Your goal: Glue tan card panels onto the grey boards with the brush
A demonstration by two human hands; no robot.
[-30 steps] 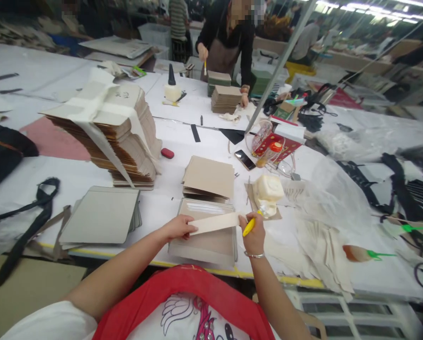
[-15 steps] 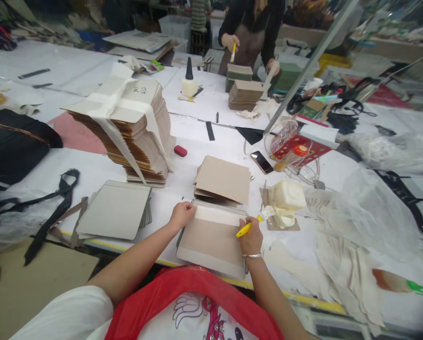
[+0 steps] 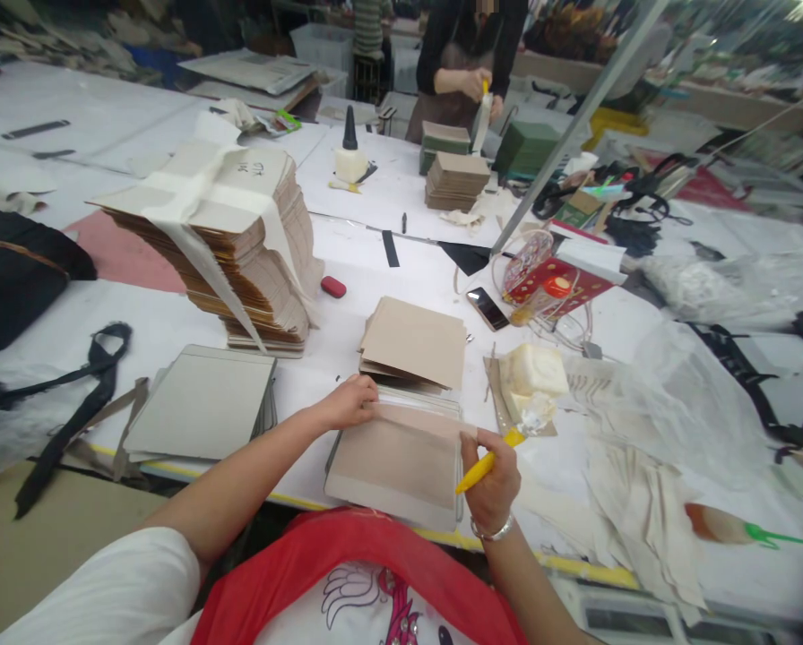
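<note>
Holding strip [image 3: 418, 419] by both ends: left hand [image 3: 348, 403] pinching left end, right hand [image 3: 496, 482] pinching right end while clasping brush [image 3: 475, 472]. Strip spanning far part of board [image 3: 392, 466] on surface [image 3: 354, 255], now showing tan rather than cream; seemingly being positioned, not yet settled.

My yellow-handled brush [image 3: 480, 469], my plain white sleeve [image 3: 133, 578], my red chest cloth [image 3: 294, 560], a beige board [image 3: 394, 461], grey stacked boards [image 3: 200, 403], the white surface [image 3: 351, 327] with yellow edging [image 3: 590, 570], a distant striped top [image 3: 367, 25].
</note>
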